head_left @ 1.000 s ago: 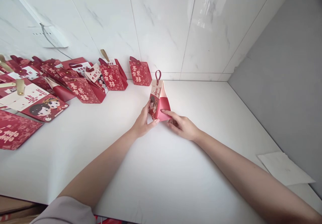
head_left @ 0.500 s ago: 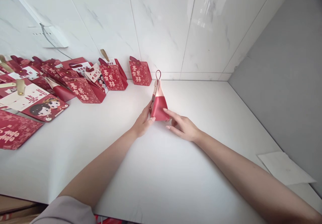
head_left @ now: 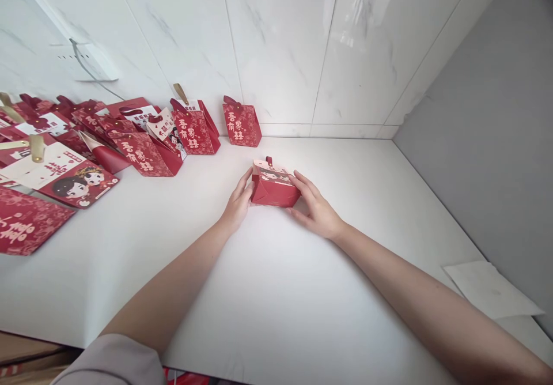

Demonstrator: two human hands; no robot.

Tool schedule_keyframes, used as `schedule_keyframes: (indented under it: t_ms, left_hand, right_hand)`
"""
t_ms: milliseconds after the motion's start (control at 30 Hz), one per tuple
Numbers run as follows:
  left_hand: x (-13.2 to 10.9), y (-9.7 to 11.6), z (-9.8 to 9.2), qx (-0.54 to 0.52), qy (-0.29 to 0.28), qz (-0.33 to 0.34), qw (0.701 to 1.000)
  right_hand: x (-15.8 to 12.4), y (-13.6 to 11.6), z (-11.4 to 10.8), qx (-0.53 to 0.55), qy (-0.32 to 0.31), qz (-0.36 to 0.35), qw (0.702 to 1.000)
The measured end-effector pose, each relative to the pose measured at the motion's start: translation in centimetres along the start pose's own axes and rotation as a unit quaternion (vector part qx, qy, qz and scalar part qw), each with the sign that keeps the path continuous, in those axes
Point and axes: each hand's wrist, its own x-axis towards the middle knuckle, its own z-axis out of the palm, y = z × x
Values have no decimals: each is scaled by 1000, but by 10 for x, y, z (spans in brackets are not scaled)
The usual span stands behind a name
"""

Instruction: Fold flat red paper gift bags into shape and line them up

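A small red and pink gift box point(head_left: 273, 185) with cartoon figures on its top lies tipped over on the white table point(head_left: 276, 293), its loop handle pointing away from me. My left hand point(head_left: 237, 203) presses its left side with the fingers curled against it. My right hand point(head_left: 314, 207) holds its right side, fingers laid along the edge. Both hands grip the box between them.
Several red gift boxes point(head_left: 144, 146) crowd the table's left side, with two standing ones point(head_left: 241, 122) against the marble wall. A white socket point(head_left: 88, 63) with a cable sits on the wall. A white sheet point(head_left: 488, 288) lies at the right edge by a grey panel.
The box stood upright a second ago, was turned, and now lies on its side. Both hands moved from its lower corners to its two ends.
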Motion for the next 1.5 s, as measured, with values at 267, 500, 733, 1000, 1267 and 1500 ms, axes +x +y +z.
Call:
schedule_keyframes:
  t_ms: [267, 500, 733, 1000, 1267, 1500]
  left_hand:
    - [-1, -2, -2, 22, -35, -5, 999]
    - [-5, 3, 3, 30, -32, 1, 999]
    - [-3, 2, 3, -42, -43, 7, 998]
    - [-10, 2, 8, 69, -2, 132, 989]
    - [-14, 8, 12, 160, -78, 82, 981]
    - [-13, 6, 12, 175, -71, 78, 979]
  right_hand:
    - [0, 2, 0, 36, -13, 100, 994]
    - [0, -2, -3, 31, -2, 90, 995]
    - [0, -6, -1, -49, 116, -91, 988]
    - [-2, -11, -4, 86, 128, -18, 988]
    - [8, 4, -2, 33, -24, 129, 991]
    - [7, 3, -4, 23, -24, 132, 991]
